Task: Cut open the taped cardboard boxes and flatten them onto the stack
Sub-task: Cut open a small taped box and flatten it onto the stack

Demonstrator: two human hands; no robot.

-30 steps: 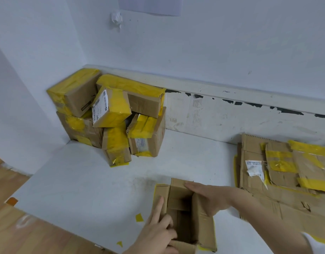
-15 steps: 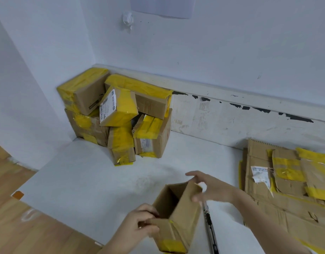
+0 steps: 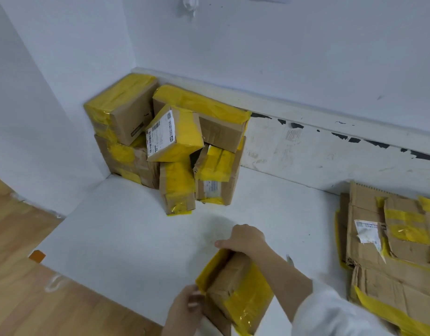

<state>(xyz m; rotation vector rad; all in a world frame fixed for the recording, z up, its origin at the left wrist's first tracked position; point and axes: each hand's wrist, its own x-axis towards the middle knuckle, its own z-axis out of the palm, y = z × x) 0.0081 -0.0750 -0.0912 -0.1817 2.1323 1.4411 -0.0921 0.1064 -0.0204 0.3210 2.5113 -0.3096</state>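
On the white floor, crumpled yellow-taped box [image 3: 235,287], fingers of both hands clamped on its ends.

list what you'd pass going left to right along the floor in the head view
wooden floor → orange tape scrap → pile of taped boxes → box in both hands → stack of flattened cardboard

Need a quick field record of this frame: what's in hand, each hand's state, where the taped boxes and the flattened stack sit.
held item: cardboard box, yellow tape on it
left hand: grips the box's near end
right hand: grips the box's far end
taped boxes: piled in the wall corner, on the white surface
flattened stack: far right, flat on the surface
floor: wood, left
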